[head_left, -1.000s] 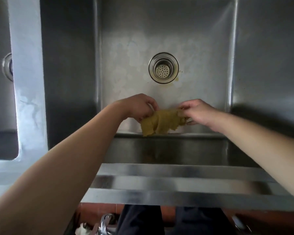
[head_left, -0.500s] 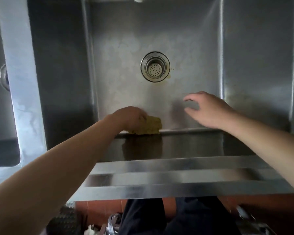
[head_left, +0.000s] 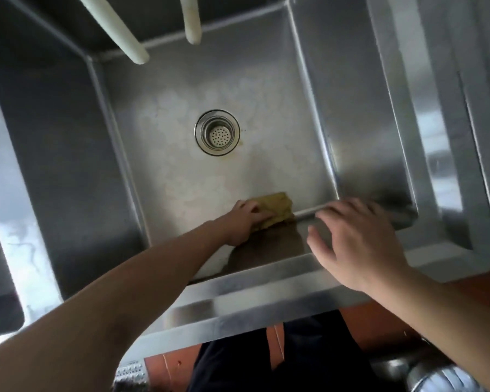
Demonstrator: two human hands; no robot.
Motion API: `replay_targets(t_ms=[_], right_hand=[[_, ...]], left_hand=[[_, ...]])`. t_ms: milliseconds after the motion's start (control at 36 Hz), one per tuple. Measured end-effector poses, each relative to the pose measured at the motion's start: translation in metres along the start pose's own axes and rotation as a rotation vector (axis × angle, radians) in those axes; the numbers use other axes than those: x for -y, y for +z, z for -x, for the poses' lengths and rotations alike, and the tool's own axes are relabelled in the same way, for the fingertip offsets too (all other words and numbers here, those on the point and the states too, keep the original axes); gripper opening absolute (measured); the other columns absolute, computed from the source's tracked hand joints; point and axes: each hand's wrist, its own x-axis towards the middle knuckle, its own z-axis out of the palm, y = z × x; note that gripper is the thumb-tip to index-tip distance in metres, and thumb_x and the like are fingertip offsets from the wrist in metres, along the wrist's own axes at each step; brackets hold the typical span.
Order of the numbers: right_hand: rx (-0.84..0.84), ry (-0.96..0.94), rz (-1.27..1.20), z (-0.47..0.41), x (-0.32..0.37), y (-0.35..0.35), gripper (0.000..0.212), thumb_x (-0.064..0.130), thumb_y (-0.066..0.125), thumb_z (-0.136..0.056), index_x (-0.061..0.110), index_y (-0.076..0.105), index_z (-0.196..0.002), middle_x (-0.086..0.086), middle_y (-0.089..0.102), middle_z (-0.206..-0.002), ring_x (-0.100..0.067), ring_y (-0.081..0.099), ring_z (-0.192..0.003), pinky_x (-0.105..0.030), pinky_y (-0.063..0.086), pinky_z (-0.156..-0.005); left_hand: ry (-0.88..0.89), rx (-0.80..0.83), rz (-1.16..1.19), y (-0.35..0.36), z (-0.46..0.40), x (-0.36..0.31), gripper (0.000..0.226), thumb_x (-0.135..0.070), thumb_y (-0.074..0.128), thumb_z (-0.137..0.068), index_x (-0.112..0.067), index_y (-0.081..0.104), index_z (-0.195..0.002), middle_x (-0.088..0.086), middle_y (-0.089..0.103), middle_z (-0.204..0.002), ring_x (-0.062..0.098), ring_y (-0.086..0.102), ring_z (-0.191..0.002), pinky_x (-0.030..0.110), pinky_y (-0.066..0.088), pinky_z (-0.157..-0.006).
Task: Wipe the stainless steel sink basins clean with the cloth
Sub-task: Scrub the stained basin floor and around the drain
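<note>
The yellow cloth (head_left: 275,212) lies bunched on the basin floor (head_left: 181,171) at its near edge, long axis running along that edge. The left hand (head_left: 242,222) presses on the cloth's left end, fingers curled onto it; the rest of the cloth extends rightward. The right hand (head_left: 357,239) hovers over the front rim (head_left: 252,287), fingers spread and empty. The left palm hides part of the cloth, and the drain strainer (head_left: 217,132) lies beyond
</note>
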Motion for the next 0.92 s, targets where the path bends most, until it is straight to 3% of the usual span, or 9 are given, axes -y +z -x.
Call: replay_targets(t_ms=[139,250,361,444,528,722,917], right_hand=[[0.06,0.029,-0.019,0.0,0.0,-0.002,0.047,0.048,0.031,-0.092,0.021,0.07,-0.094,0.004,0.067,-0.093,-0.02,0.057,-0.092,-0.041,0.042,-0.087],[0.092,0.064,-0.019,0.0,0.002,-0.004,0.047,0.047,0.032,-0.089,0.02,0.071,-0.092,0.003,0.069,-0.091,-0.022,0.058,-0.088,-0.041,0.042,-0.085],[0.101,0.076,-0.03,0.0,0.004,-0.007,0.046,0.046,0.03,-0.087,0.02,0.069,-0.089,0.002,0.068,-0.089,-0.023,0.059,-0.086,-0.039,0.043,-0.083],[0.111,0.065,-0.053,0.0,0.004,-0.009,0.045,0.045,0.028,-0.088,0.02,0.066,-0.087,0.002,0.065,-0.088,-0.022,0.058,-0.087,-0.04,0.045,-0.083],[0.098,0.074,-0.084,0.0,0.003,-0.009,0.039,0.044,0.03,-0.089,0.02,0.062,-0.084,0.002,0.062,-0.086,-0.022,0.057,-0.086,-0.04,0.045,-0.082],[0.098,0.077,-0.07,-0.002,0.003,-0.007,0.037,0.044,0.03,-0.087,0.021,0.059,-0.083,0.002,0.063,-0.089,-0.023,0.056,-0.09,-0.04,0.043,-0.084],[0.044,0.084,-0.08,-0.002,0.004,-0.005,0.03,0.041,0.04,-0.085,0.02,0.058,-0.074,-0.002,0.064,-0.079,-0.027,0.059,-0.082,-0.04,0.046,-0.076]], left_hand=[[-0.068,-0.139,0.059,-0.018,-0.037,-0.028,0.075,-0.009,0.055,-0.093,-0.028,0.022,-0.158,0.016,0.025,-0.15,0.037,0.026,-0.135,0.033,0.018,-0.117],[-0.175,-0.273,0.101,-0.036,-0.059,-0.041,0.071,-0.009,0.05,-0.091,-0.026,0.027,-0.156,0.015,0.029,-0.152,0.027,0.025,-0.139,0.026,0.019,-0.108],[-0.186,-0.338,-0.173,-0.037,-0.063,-0.04,0.063,-0.021,0.046,-0.095,-0.029,0.028,-0.155,0.0,0.025,-0.158,0.03,0.025,-0.136,0.034,0.03,-0.109],[-0.108,-0.363,-0.346,-0.031,-0.065,-0.029,0.07,-0.028,0.046,-0.096,-0.031,0.014,-0.159,0.0,0.006,-0.168,0.032,0.005,-0.151,0.041,0.016,-0.12],[-0.019,-0.335,-0.491,-0.025,-0.07,-0.015,0.08,-0.027,0.046,-0.094,-0.028,0.002,-0.16,0.002,-0.002,-0.169,0.034,-0.005,-0.154,0.046,0.002,-0.123],[0.026,-0.364,-0.551,-0.037,-0.095,-0.03,0.066,-0.044,0.03,-0.103,-0.029,0.001,-0.16,0.002,-0.002,-0.169,0.037,-0.002,-0.154,0.053,0.003,-0.123],[-0.06,-0.421,-0.506,-0.052,-0.114,-0.045,0.063,-0.053,0.019,-0.104,-0.034,-0.008,-0.158,-0.005,-0.009,-0.168,0.033,-0.008,-0.154,0.055,-0.005,-0.122]])
